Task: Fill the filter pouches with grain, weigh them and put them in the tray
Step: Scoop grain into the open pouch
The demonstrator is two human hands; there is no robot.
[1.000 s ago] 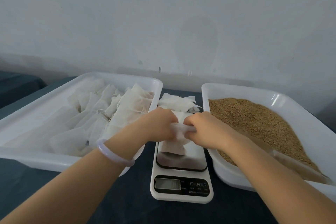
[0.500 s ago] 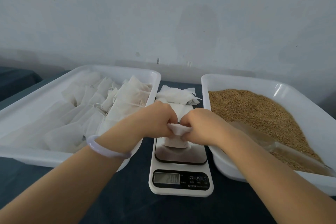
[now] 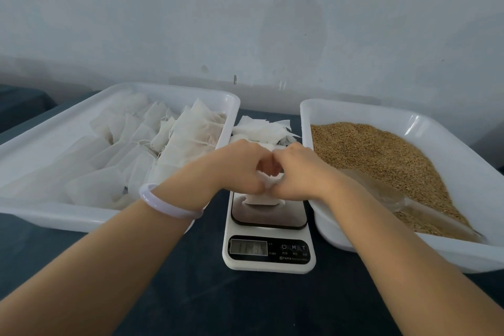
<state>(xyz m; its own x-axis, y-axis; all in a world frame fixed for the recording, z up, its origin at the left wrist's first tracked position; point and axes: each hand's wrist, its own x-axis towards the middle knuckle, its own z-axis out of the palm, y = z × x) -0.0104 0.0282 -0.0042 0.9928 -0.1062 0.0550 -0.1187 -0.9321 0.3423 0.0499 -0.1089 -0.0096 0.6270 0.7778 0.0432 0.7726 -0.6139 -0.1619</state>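
A white filter pouch (image 3: pixel 263 199) rests on the steel plate of a small kitchen scale (image 3: pixel 268 248). My left hand (image 3: pixel 237 169) and my right hand (image 3: pixel 296 172) both pinch its top edge, knuckles almost touching above the plate. The pouch's upper part is hidden between my fingers. To the left a white tray (image 3: pixel 41 213) holds several filled pouches (image 3: pixel 174 136). To the right a second white tray (image 3: pixel 338 237) is heaped with brown grain (image 3: pixel 381 155). The scale's display is lit but unreadable.
A pile of empty pouches (image 3: pixel 261 128) lies on the dark tabletop behind the scale, between the two trays. A clear plastic scoop (image 3: pixel 403 204) lies in the grain near my right wrist. A pale wall stands close behind the trays.
Both hands have drawn closer together on the pouch's top, bunching it. The pouch stays on the scale plate. The camera has tilted slightly.
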